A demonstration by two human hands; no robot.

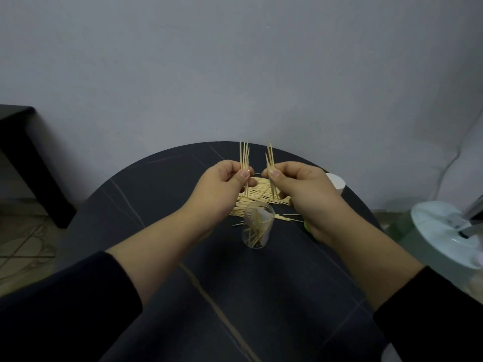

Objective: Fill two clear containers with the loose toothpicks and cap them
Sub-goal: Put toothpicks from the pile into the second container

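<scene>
A clear container [258, 226] stands upright on the dark round table [183, 270], uncapped, with several toothpicks leaning inside. Behind it lies a heap of loose toothpicks [257, 195]. My left hand [222, 189] pinches an upright bunch of toothpicks [244, 156] above the heap. My right hand [303, 192] pinches a second upright bunch [270, 159] close beside the first. Both bunches are held above and behind the container. A green bit [306, 226] peeks out under my right wrist; I cannot tell what it is.
A white cylindrical object [337, 182] stands at the table's right edge behind my right hand. A white round appliance base [444, 231] sits off the table at the right. A dark piece of furniture [23, 152] stands at the left by the wall.
</scene>
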